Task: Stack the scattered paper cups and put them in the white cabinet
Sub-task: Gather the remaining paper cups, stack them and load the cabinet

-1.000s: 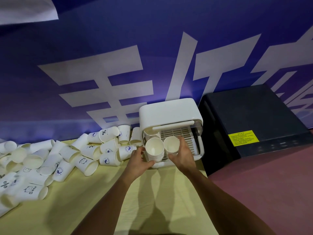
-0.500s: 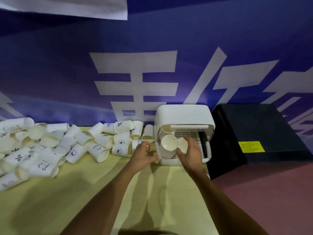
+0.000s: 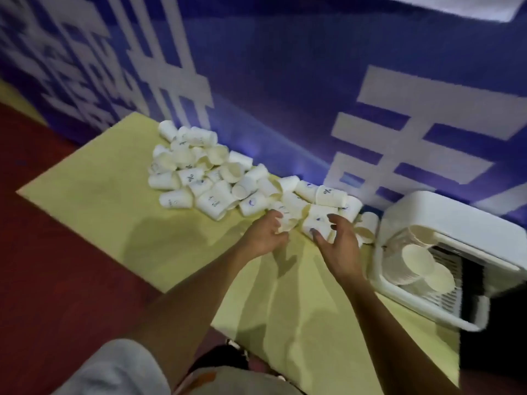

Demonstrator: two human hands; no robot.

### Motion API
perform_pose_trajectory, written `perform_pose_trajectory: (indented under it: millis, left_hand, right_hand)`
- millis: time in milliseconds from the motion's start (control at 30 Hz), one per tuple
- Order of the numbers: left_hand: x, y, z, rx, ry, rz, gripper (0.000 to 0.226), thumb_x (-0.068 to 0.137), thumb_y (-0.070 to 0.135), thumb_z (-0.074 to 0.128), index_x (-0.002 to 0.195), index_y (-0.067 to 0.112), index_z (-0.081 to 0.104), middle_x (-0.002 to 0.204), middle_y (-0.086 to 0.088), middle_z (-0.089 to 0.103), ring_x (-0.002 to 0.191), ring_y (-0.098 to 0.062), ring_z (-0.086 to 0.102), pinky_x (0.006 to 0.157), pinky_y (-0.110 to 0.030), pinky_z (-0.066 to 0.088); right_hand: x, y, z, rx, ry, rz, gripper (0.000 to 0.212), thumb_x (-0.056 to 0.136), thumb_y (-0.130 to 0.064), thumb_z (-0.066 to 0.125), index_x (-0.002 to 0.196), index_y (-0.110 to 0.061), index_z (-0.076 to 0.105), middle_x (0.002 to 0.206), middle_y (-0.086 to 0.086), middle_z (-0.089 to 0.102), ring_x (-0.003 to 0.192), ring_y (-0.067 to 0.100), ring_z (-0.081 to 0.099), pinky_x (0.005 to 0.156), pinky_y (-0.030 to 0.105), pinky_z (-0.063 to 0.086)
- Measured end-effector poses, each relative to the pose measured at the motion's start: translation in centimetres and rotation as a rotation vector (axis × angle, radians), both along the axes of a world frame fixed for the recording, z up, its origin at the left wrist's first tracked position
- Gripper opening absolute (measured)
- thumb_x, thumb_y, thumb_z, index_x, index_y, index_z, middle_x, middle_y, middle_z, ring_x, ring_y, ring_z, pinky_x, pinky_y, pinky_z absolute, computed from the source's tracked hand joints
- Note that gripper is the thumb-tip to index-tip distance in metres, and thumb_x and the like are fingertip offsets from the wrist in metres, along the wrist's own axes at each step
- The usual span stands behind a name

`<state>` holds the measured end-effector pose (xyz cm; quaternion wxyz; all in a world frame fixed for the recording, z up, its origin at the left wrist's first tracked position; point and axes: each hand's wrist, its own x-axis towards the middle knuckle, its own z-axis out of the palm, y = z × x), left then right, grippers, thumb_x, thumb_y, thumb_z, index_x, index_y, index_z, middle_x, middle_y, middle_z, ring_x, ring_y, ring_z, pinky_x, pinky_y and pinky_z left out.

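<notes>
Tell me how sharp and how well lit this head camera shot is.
Head view: motion blur smears the wall lettering and the scattered paper cups; dim light, with the left hand and right hand throwing soft shadows on the yellow table; tilted wide-angle frame, stretching the white cabinet.

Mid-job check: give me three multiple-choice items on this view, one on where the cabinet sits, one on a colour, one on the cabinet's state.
1. Where does the white cabinet stand relative to the loose paper cups?
A. to their left
B. to their right
C. on top of them

2. What colour is the table cover?
A. yellow
B. green
C. white

3. The cabinet is:
A. shut
B. open and empty
C. open, with stacked cups inside

Answers:
1. B: it stands at the right end of the pile.
2. A: pale yellow shows all around the cups.
3. C: nested stacks lie inside its open front.
</notes>
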<state>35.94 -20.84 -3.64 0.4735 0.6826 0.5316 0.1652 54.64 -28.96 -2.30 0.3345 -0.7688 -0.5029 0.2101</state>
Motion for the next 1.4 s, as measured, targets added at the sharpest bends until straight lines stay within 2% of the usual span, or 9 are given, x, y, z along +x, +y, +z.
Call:
perform_pose_trajectory:
  millis: [133,233,333,533,667,900,1100,1300,1400]
  left_hand:
    - [-8.9,0.2,-0.1,-0.022,0.061,0.176,0.053,0.083,0.031,0.078,0.127,0.019,0.051,0.116,-0.005,0.06,0.089,-0.016,0.057,0.086,-0.03,0.051]
    - [-14.3,1.6,-0.9,-0.005,0.107,0.274,0.052,0.082,0.03,0.079,0.125,0.017,0.053,0.118,-0.007,0.06,0.09,-0.017,0.057,0.082,-0.025,0.046]
    - [-18.2,3.7,-2.0,-0.001,0.176,0.313,0.056,0.081,0.028,0.079,0.129,0.013,0.054,0.123,-0.01,0.059,0.106,-0.023,0.06,0.091,-0.03,0.047]
    - [-24.7,9.7,-4.8,0.029,0.201,0.391,0.055,0.078,0.024,0.078,0.127,0.011,0.058,0.13,-0.011,0.056,0.121,-0.03,0.053,0.102,-0.034,0.042]
    - [-28.1,13.5,-7.0,0.034,0.247,0.422,0.062,0.074,0.028,0.078,0.13,0.016,0.054,0.13,-0.004,0.053,0.12,-0.029,0.047,0.1,-0.038,0.041]
    - [-28.0,18.4,-9.1,0.115,0.338,0.216,0.067,0.073,0.026,0.074,0.134,0.024,0.049,0.137,0.004,0.049,0.127,-0.025,0.039,0.097,-0.04,0.032]
    - [-27.6,19.1,-10.7,0.017,0.365,0.182,0.077,0.071,0.02,0.071,0.141,0.036,0.042,0.137,0.009,0.048,0.13,-0.02,0.036,0.09,-0.035,0.022]
    - [-27.3,18.7,-11.5,-0.066,0.338,0.241,0.074,0.072,0.021,0.072,0.14,0.032,0.044,0.132,0.003,0.053,0.123,-0.026,0.045,0.098,-0.044,0.032]
    - [-27.2,17.1,-11.4,-0.118,0.148,0.296,0.068,0.071,0.022,0.077,0.133,0.022,0.05,0.122,-0.003,0.057,0.111,-0.026,0.055,0.095,-0.044,0.046]
  right_hand:
    - [-7.1,3.4,-1.4,-0.088,0.081,0.199,0.063,0.088,-0.034,0.075,0.14,-0.009,0.05,0.139,0.01,0.055,0.123,0.029,0.054,0.106,0.043,0.044]
    - [-11.5,5.8,-2.0,-0.141,0.07,0.279,0.067,0.087,-0.04,0.075,0.141,-0.011,0.048,0.137,0.01,0.055,0.122,0.027,0.055,0.103,0.039,0.044]
    - [-15.4,8.3,-2.9,-0.18,0.052,0.344,0.069,0.086,-0.041,0.075,0.142,-0.012,0.048,0.137,0.009,0.054,0.122,0.027,0.056,0.102,0.041,0.046]
    - [-22.3,14.3,-5.1,-0.266,0.002,0.334,0.068,0.087,-0.039,0.075,0.142,-0.011,0.047,0.139,0.011,0.053,0.126,0.028,0.053,0.103,0.043,0.046]
    - [-25.6,17.7,-6.7,-0.305,-0.121,0.289,0.061,0.085,-0.034,0.077,0.134,-0.006,0.053,0.126,0.016,0.058,0.115,0.033,0.055,0.095,0.04,0.044]
    - [-28.4,20.5,-8.9,-0.431,-0.24,0.149,0.058,0.084,-0.037,0.075,0.126,-0.006,0.05,0.119,0.018,0.056,0.111,0.038,0.051,0.088,0.046,0.045]
    - [-29.4,20.3,-9.6,-0.516,-0.165,0.075,0.046,0.093,-0.036,0.065,0.125,-0.007,0.048,0.121,0.016,0.061,0.11,0.039,0.058,0.086,0.048,0.051]
    - [-28.6,19.7,-8.9,-0.502,-0.129,0.091,0.053,0.087,-0.039,0.073,0.124,-0.009,0.049,0.117,0.013,0.064,0.105,0.037,0.062,0.08,0.044,0.052]
    - [-28.3,18.5,-8.9,-0.508,-0.115,0.068,0.056,0.083,-0.042,0.073,0.124,-0.013,0.048,0.117,0.01,0.064,0.104,0.035,0.062,0.078,0.041,0.05]
